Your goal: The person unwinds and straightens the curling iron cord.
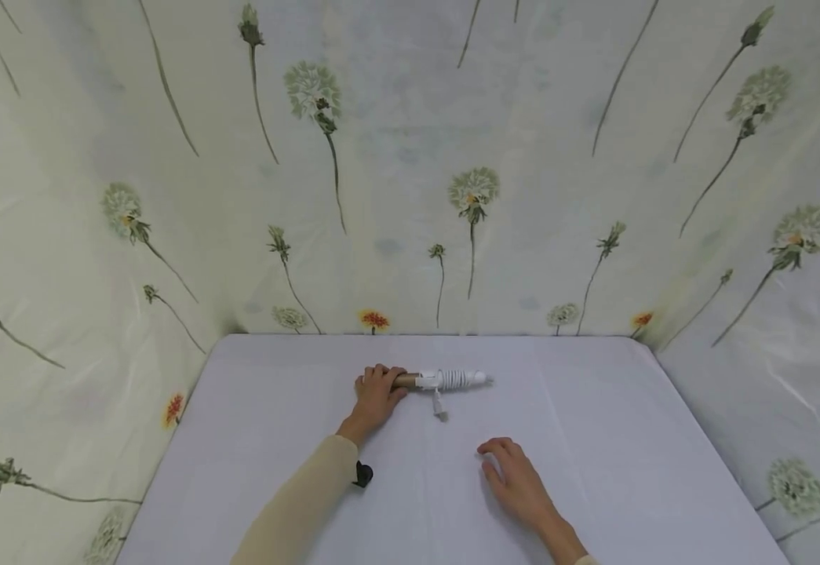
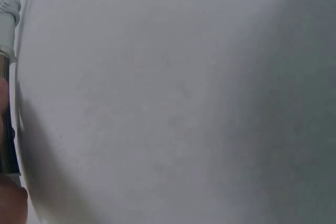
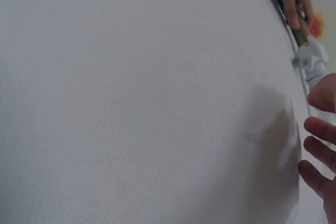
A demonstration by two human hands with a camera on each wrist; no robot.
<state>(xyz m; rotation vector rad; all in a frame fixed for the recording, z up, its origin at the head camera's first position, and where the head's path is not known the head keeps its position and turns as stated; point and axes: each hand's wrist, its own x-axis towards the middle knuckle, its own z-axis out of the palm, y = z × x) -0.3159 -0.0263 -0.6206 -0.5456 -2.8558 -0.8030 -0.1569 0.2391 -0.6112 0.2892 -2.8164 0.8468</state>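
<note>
From the head camera, a curling iron lies crosswise on the white table, toward the far edge, its white ribbed barrel pointing to 3 o'clock and its brownish handle to 9 o'clock. The left hand has its fingers curled over the handle end — it grips the iron there, with the forearm in a cream sleeve running down toward 7 o'clock. A short white tab hangs off the iron's middle toward 6 o'clock. The right hand rests flat on the table at about 5 o'clock from the iron, well apart from it, fingers relaxed and slightly spread, holding nothing.

The left wrist camera shows mostly bare table; along the left edge runs the iron's dark handle and white collar, with a bit of skin beside it.

The right wrist camera shows the tabletop again — at 3 to 5 o'clock the right hand's loose fingertips, and at 1 o'clock the left hand wrapped round the iron's handle, the white barrel just below it.
</note>
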